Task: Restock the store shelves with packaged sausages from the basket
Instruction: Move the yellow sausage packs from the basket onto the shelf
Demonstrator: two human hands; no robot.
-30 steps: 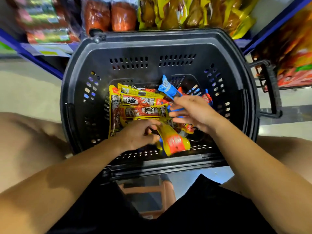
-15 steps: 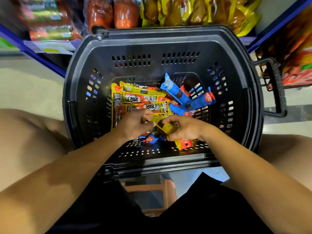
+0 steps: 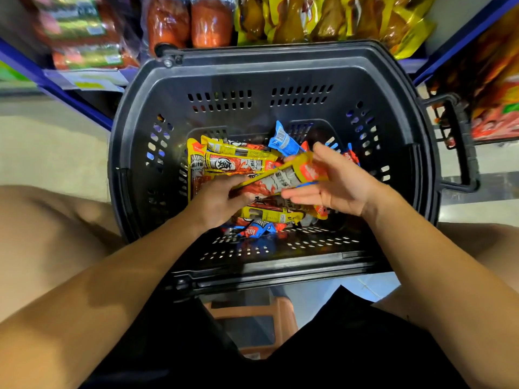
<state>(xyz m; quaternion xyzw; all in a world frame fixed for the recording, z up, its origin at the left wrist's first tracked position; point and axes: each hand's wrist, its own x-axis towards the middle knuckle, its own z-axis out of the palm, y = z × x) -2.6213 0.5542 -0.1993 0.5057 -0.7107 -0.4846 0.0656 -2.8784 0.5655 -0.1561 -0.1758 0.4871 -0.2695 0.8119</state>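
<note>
A black plastic basket (image 3: 393,88) stands in front of me with several yellow and blue sausage packets in its bottom. A long yellow sausage packet (image 3: 283,179) is lifted above the pile, slanting up to the right. My left hand (image 3: 222,200) grips its lower left end. My right hand (image 3: 337,183) holds its upper right end between thumb and fingers, the fingers fairly straight beneath it. More yellow packets (image 3: 236,161) lie at the left of the pile, and a blue packet (image 3: 285,140) sticks up behind.
The shelf behind the basket carries red sausage packs (image 3: 191,21) and yellow-wrapped goods (image 3: 323,18). A blue shelf edge (image 3: 70,91) runs at the left. The basket's handle (image 3: 460,141) juts out to the right. An orange stool (image 3: 252,327) is below me.
Both hands were down in the pile; now they have raised one yellow packet out of it, the right hand moving up and to the right.
</note>
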